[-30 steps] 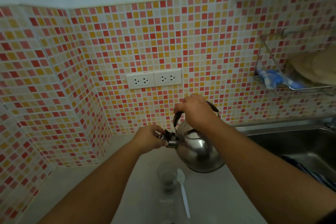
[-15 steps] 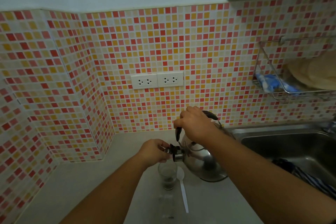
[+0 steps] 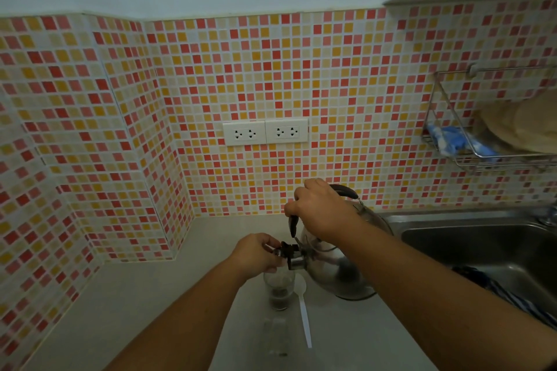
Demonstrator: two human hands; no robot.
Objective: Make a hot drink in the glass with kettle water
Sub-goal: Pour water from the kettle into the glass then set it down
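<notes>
Kettle: steel, tilted, spout toward my left, base edge near the counter.
Right hand: closed round the black handle, carrying the tilt.
Left hand: fingers pinched shut on the spout cap, apparently holding it open.
Glass: upright, directly beneath the spout and my left fingers, dark contents at bottom.
Spoon: white, lying just right of the glass.
Judgement: spout axis must drop toward the rim; left hand nearer.

A double wall socket sits in the mosaic tiles. At right, a wire rack holds a blue cloth above the steel sink.
</notes>
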